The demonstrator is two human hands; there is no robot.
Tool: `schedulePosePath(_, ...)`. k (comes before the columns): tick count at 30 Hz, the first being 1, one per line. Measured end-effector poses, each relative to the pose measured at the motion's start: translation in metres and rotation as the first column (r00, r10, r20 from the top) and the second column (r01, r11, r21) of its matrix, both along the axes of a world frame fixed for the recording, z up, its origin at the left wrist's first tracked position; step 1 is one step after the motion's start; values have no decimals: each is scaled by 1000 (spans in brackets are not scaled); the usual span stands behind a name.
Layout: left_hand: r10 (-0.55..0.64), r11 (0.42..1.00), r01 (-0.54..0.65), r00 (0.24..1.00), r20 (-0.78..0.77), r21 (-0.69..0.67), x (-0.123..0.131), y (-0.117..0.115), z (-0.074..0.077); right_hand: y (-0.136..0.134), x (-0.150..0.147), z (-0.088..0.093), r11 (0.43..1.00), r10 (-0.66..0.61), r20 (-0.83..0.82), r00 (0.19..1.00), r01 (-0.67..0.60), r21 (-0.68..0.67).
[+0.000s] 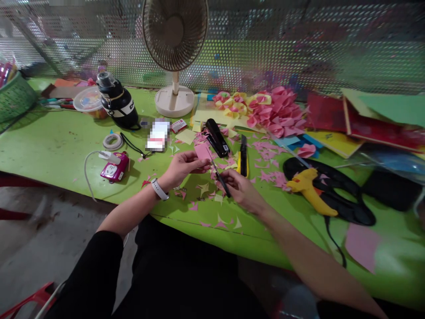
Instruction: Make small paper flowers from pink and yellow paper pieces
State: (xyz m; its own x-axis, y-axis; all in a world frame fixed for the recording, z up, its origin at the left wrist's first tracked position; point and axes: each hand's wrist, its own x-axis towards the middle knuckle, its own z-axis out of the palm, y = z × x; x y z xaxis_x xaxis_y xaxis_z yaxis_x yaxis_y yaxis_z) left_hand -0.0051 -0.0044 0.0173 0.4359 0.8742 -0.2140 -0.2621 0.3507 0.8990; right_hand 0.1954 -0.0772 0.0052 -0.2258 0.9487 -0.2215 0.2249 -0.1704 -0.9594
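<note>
Pink paper sat pinched in the left hand, the right hand curled round black-handled scissors at the paper's edge!

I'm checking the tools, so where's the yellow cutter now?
In the head view, right of centre, the yellow cutter lies right of the black stapler, just beyond the right hand.

The person's left sleeve is black and wide, ending around the elbow; a second black sleeve edges the right arm. A slim white wristband circles the left wrist. The lap's clothing seems plain black, though shadow blurs its folds.
</note>
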Motion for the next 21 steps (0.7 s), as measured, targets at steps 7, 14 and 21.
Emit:
schedulePosePath(7,-25,1000,24,1000,-16,-2,-1,0,1,0,0,-2,1000,10,18,1000,-10,2)
schedulePosePath(14,-26,1000,26,1000,5,-15,-1,1,1,-2,-1,-3,1000,-4,14,1000,4,17)
schedulePosePath(21,-29,999,29,1000,5,-15,-2,2,-1,-1,-3,-2,1000,-14,10,1000,14,4)
